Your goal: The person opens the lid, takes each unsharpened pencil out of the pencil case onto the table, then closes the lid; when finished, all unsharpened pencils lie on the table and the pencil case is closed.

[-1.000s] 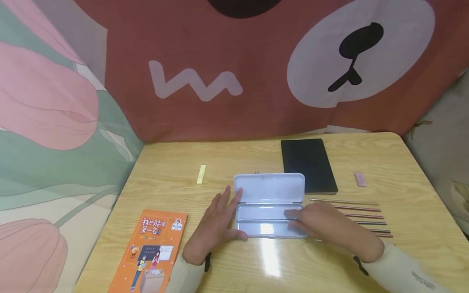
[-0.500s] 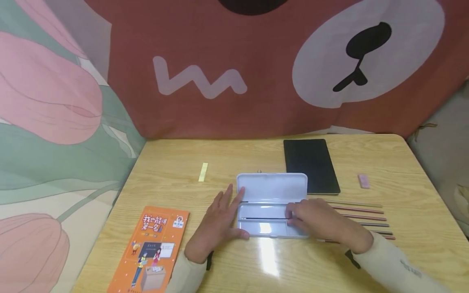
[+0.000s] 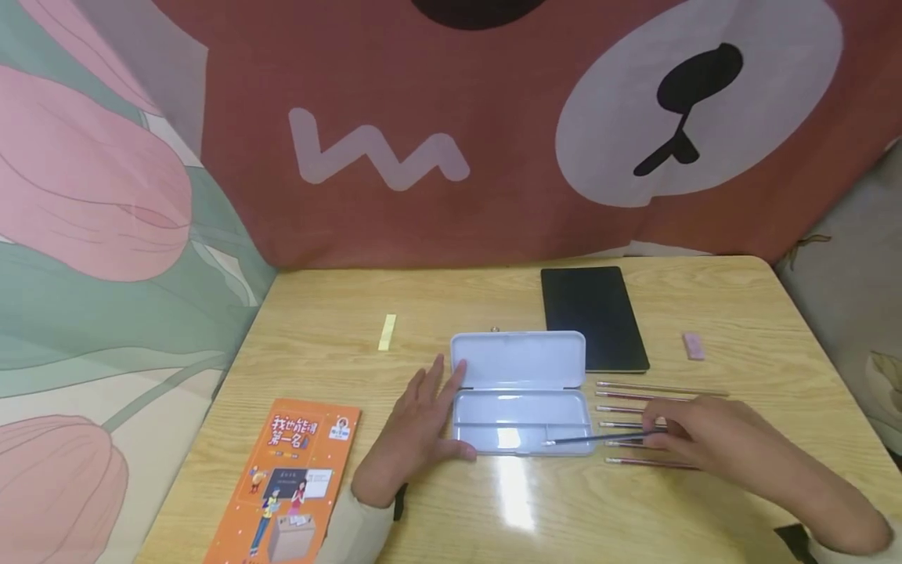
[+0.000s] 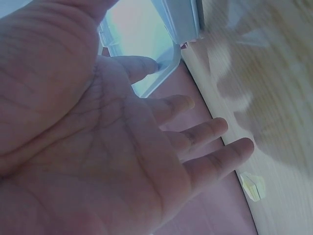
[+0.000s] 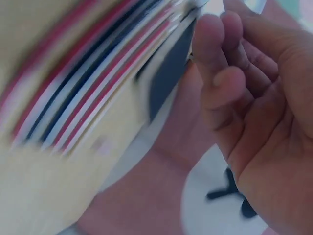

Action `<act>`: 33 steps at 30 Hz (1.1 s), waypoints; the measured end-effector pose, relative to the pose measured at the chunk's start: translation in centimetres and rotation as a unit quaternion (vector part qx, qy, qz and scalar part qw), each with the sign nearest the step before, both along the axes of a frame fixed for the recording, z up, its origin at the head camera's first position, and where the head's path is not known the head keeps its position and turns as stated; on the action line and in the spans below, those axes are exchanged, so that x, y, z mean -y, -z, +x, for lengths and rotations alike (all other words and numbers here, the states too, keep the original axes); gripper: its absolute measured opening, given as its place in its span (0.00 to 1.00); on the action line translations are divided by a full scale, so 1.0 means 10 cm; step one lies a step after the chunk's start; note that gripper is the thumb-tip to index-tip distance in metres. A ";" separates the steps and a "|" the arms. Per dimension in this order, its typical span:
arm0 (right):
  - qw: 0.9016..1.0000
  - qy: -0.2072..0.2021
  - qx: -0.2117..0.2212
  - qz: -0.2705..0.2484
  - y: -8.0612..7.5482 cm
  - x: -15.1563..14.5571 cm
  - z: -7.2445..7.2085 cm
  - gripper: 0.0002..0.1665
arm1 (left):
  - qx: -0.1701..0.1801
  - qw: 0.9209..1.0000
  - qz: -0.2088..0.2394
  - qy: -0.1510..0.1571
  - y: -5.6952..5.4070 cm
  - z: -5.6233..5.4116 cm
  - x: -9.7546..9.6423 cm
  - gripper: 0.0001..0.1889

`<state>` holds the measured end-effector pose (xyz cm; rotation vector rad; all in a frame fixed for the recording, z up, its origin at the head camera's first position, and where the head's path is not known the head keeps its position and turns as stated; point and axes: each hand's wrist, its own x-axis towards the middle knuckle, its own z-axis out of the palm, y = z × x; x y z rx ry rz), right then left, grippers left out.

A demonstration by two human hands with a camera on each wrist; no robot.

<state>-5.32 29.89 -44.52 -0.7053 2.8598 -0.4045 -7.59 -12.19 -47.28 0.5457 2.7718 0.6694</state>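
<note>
A white pencil case (image 3: pixel 517 360) lies open, lid tilted back, a divider across its bottom. My left hand (image 3: pixel 416 431) has spread fingers at its left side, the index finger against the lid's edge and the thumb by the front corner. In the left wrist view the palm and straight fingers (image 4: pixel 178 139) show beside the case (image 4: pixel 142 29). My right hand (image 3: pixel 698 431) pinches a dark pencil (image 3: pixel 599 439), whose silver end reaches over the case's right front part. The right wrist view shows curled fingers (image 5: pixel 210 58); the pinched pencil cannot be made out there.
Several pencils (image 3: pixel 651 462) lie in a row right of the case, partly under my right hand. A black notebook (image 3: pixel 595 317) is behind it, a pink eraser (image 3: pixel 694 345) at the far right. Yellow sticky notes (image 3: pixel 387 332) and an orange book (image 3: pixel 296 470) lie left.
My right hand has moved right, out of the case, and now holds the dark pencil tilted across the case's right edge. My left hand stays in place.
</note>
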 end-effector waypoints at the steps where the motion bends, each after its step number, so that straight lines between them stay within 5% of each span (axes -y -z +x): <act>1: 1.000 0.013 -0.001 0.009 0.04 -0.11 0.06 0.12 | 0.000 1.000 -0.001 -0.001 0.00 0.00 0.00 0.68; 8: 0.989 0.103 0.076 0.072 0.29 -0.57 0.40 0.12 | 0.008 1.000 0.001 -0.005 0.01 0.02 0.01 0.68; 13: 0.984 0.128 0.095 0.075 0.41 -0.67 0.53 0.13 | 0.008 1.000 0.001 -0.009 0.03 0.02 0.02 0.68; 22: 0.984 0.140 0.092 0.062 0.49 -0.72 0.56 0.12 | 0.010 1.000 0.007 -0.009 0.02 0.01 0.00 0.68; 33: 0.990 0.105 0.062 0.064 0.50 -0.84 0.54 0.14 | 0.003 1.000 0.004 -0.001 0.01 0.00 0.00 0.68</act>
